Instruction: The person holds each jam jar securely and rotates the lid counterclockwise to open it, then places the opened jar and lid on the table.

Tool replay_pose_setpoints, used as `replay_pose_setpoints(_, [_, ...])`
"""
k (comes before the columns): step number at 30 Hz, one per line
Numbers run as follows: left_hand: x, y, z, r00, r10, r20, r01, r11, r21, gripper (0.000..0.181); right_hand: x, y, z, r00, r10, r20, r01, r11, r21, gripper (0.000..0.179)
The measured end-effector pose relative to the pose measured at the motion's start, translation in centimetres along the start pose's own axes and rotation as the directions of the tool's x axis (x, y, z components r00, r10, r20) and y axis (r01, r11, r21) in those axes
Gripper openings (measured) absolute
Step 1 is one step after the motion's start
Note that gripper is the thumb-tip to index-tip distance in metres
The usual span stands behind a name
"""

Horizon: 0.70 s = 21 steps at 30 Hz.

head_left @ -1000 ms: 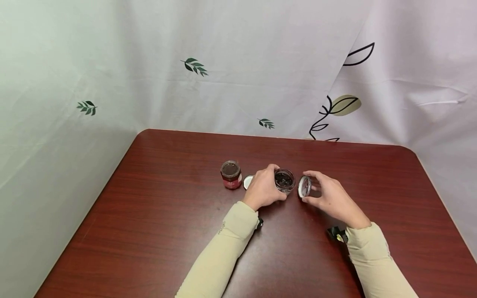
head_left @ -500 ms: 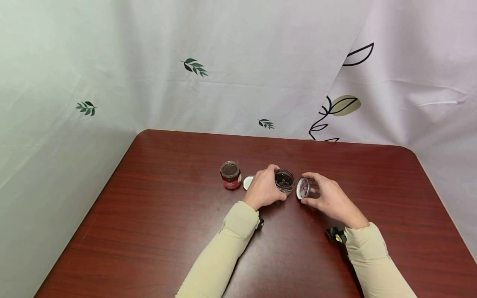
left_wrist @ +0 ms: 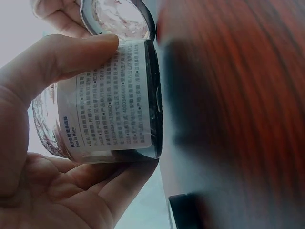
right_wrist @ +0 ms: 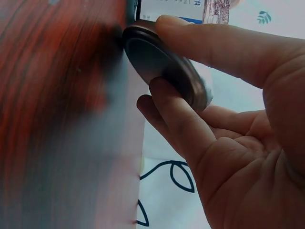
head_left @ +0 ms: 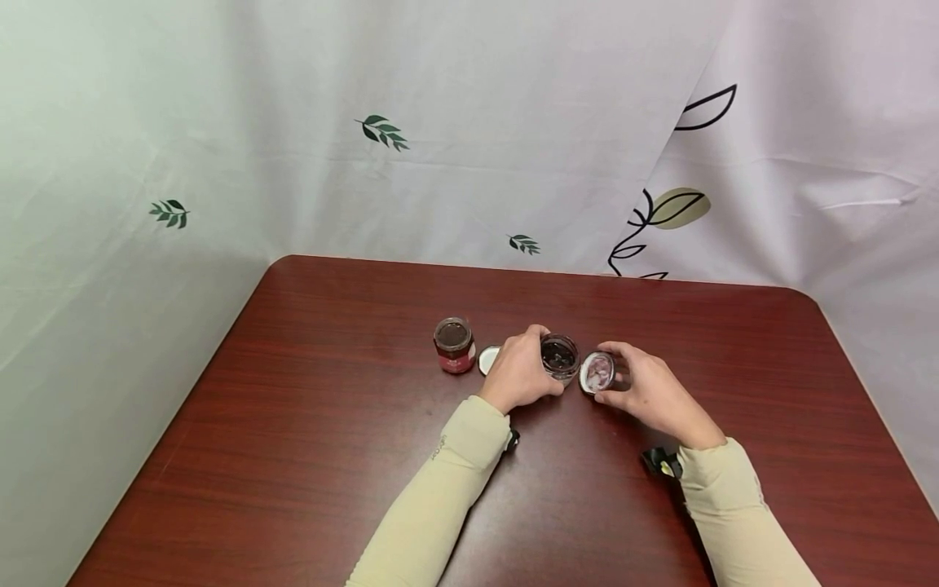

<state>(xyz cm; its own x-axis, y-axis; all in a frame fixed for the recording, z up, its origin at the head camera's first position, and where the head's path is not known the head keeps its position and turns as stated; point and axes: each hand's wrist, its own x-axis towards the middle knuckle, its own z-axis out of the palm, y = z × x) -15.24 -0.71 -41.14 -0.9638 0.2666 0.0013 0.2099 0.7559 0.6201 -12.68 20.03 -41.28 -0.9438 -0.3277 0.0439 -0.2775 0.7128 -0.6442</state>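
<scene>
My left hand [head_left: 519, 372] grips an open glass jar [head_left: 560, 356] with dark contents, its fingers and thumb around the sides. The left wrist view shows the jar's white printed label [left_wrist: 109, 98] beneath the thumb. Close to the right of the jar, my right hand [head_left: 649, 386] pinches a round dark lid [head_left: 597, 373] by its edge. The lid is tilted, its white, pink-smeared underside facing up toward the head camera. Its lower edge is close over the table, and in the right wrist view its dark outer face [right_wrist: 147, 58] shows between thumb and fingers.
A second open jar [head_left: 455, 346] with a red label stands upright to the left of my left hand. A white-faced lid [head_left: 489, 359] lies beside it, partly hidden by the hand. The reddish-brown table [head_left: 330, 424] meets a leaf-patterned curtain [head_left: 440, 196] at the back.
The lid in my right hand has tipped over so its underside faces up more, and it has come slightly left and nearer to me. The left hand and its jar stay nearly still.
</scene>
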Motion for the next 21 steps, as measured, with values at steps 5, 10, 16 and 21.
replay_pose_setpoints(5, [0.1,-0.1,0.1,1.000,-0.010,0.006,0.010,1.000,0.002,0.074,0.0,0.4,0.1,1.000,0.001,-0.002,-0.001,1.000,-0.002,0.066])
replay_pose_setpoints(10, [0.2,-0.3,0.3,1.000,-0.008,0.007,0.008,1.000,0.009,0.075,0.0,0.6,0.1,1.000,-0.005,-0.002,0.005,1.000,-0.021,0.065])
replay_pose_setpoints(16, [0.2,-0.4,0.4,1.000,-0.006,0.005,0.006,1.000,0.006,0.076,0.1,0.9,0.1,1.000,-0.019,-0.008,0.019,0.998,-0.060,0.066])
replay_pose_setpoints(21, [0.2,-0.5,0.4,1.000,-0.004,0.004,0.004,1.000,0.002,0.076,0.1,1.1,0.3,0.999,-0.034,-0.020,0.031,0.993,-0.115,0.067])
